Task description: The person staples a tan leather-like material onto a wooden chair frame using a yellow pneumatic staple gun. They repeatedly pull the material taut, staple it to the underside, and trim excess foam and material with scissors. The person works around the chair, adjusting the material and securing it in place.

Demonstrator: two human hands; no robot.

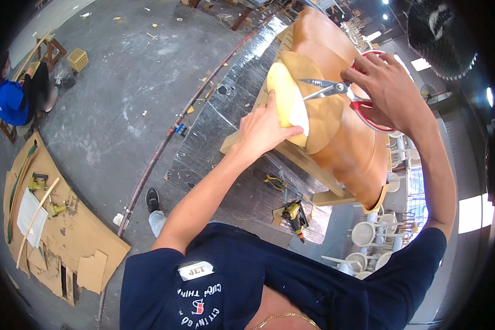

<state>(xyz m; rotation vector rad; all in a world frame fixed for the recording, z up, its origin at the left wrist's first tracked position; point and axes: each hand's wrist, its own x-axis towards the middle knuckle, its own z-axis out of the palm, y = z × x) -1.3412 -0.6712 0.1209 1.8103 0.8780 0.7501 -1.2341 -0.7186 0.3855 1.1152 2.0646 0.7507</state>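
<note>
My left hand (263, 129) presses on the edge of a yellow foam pad (283, 96) that is partly covered by tan leather (324, 113) on a wooden furniture frame (291, 153). My right hand (384, 87) holds red-handled scissors (335, 88), blades pointing left over the leather flap just above the foam. The upholstered piece (357, 151) runs from upper middle down to the right.
A silver foil-covered workbench (214, 137) lies under the frame, with a yellow power tool (294, 214) and pliers (275, 181) on it. Cardboard sheets (66, 231) with tools lie on the floor at left. A person in blue (11, 102) sits far left. White chair frames (368, 236) stand right.
</note>
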